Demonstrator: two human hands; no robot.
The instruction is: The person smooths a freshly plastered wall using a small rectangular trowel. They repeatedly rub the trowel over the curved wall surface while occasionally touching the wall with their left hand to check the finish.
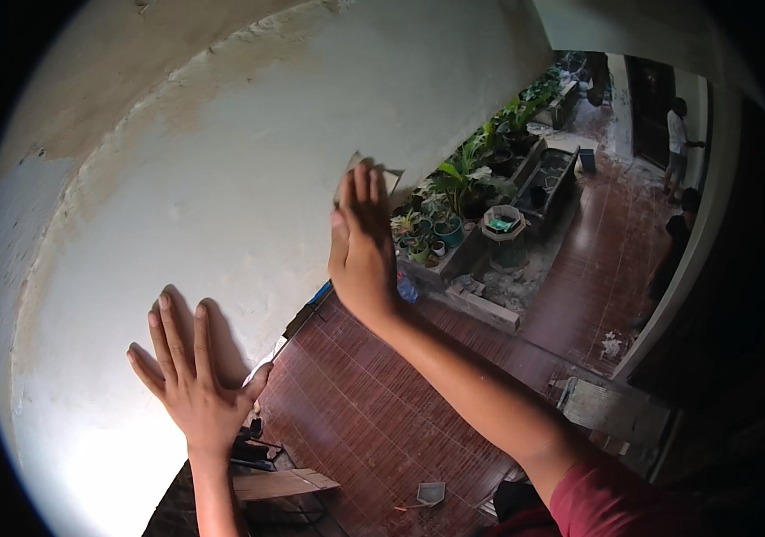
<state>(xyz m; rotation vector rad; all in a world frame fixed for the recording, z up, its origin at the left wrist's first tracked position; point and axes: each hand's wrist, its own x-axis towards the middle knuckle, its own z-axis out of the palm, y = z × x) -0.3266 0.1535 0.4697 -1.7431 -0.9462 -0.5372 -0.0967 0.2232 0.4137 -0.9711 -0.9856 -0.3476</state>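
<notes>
My left hand (193, 380) lies flat on the pale wall (221, 161), its fingers spread and nothing in it. Higher up and to the right, my right hand (365, 242) presses a sheet of sandpaper (392, 180) against the same wall near its right edge. The sandpaper's beige corners stick out beside the fingertips; the palm and fingers hide the rest. Along the wall's left side runs a rough, brownish strip (101, 157) of uneven plaster. A bright patch of light falls on the wall below my left hand.
Below lies a red-brown tiled floor (365, 403) with a small tray (431, 493) and a wooden board (284, 484). Potted plants (459, 183) and a concrete planter (548, 179) stand beyond. At the far right, one person (676, 143) stands by a doorway; another in dark clothes (671, 251) is partly hidden.
</notes>
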